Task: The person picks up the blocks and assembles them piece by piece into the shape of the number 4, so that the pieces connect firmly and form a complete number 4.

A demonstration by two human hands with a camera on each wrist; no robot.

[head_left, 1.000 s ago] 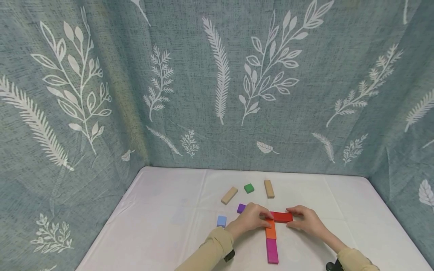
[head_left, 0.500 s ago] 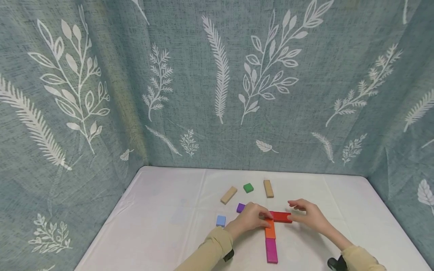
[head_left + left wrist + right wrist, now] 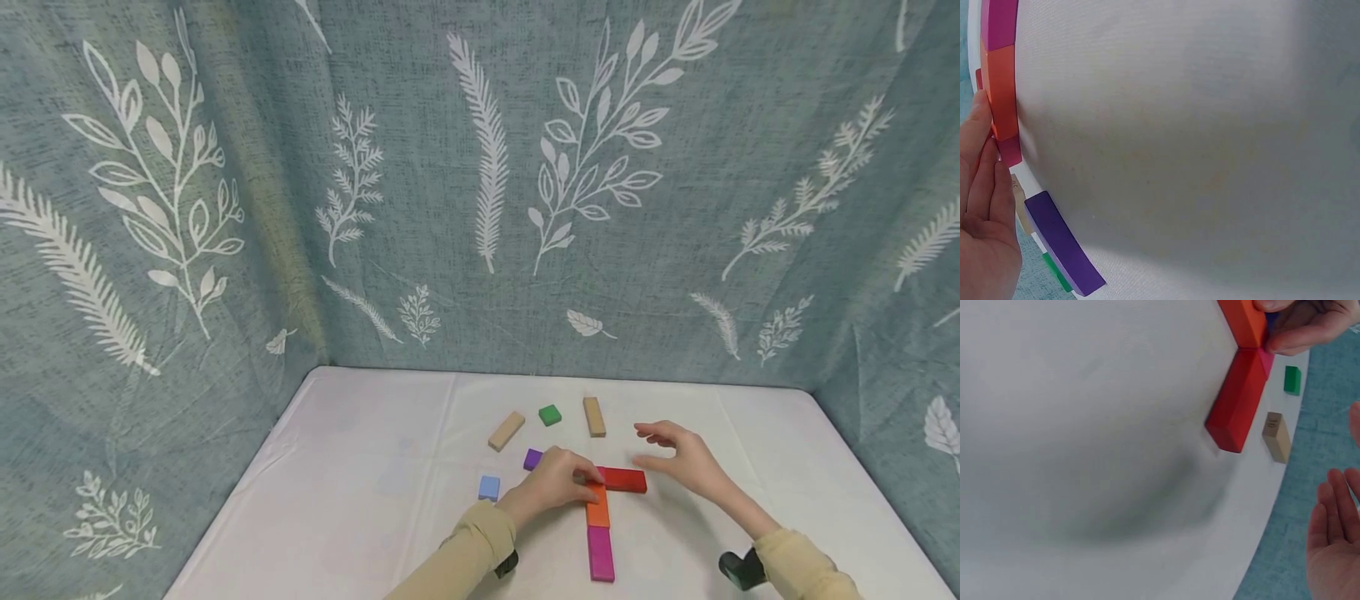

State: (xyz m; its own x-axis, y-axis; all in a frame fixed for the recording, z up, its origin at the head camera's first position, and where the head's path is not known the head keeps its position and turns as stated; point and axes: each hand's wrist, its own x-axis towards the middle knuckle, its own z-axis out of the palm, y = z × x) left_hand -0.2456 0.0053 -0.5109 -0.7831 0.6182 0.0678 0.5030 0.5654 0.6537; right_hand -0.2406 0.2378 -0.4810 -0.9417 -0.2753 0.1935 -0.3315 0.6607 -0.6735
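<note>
My left hand (image 3: 553,481) holds the orange block (image 3: 597,510) near its far end, with bent fingers. Its fingertips also touch the small pink block (image 3: 1010,151) at the corner, which they partly cover. From that corner a red block (image 3: 626,480) extends right, and a magenta block (image 3: 601,553) continues the orange one towards me. Lifted beyond the red block's right end, my right hand (image 3: 686,457) has its fingers loosely spread and holds nothing. A purple block (image 3: 1063,244) lies beside my left hand, mostly behind it in the head view.
A light blue block (image 3: 489,488) lies left of my left hand. Farther back are a plain wooden block (image 3: 507,432), a green block (image 3: 550,415) and another wooden block (image 3: 594,417). Patterned curtains (image 3: 450,208) enclose the white table (image 3: 360,467).
My right hand has let go of the red block's right end and moved up and back from it. My left hand stays in place at the corner, and the blocks lie as before.
</note>
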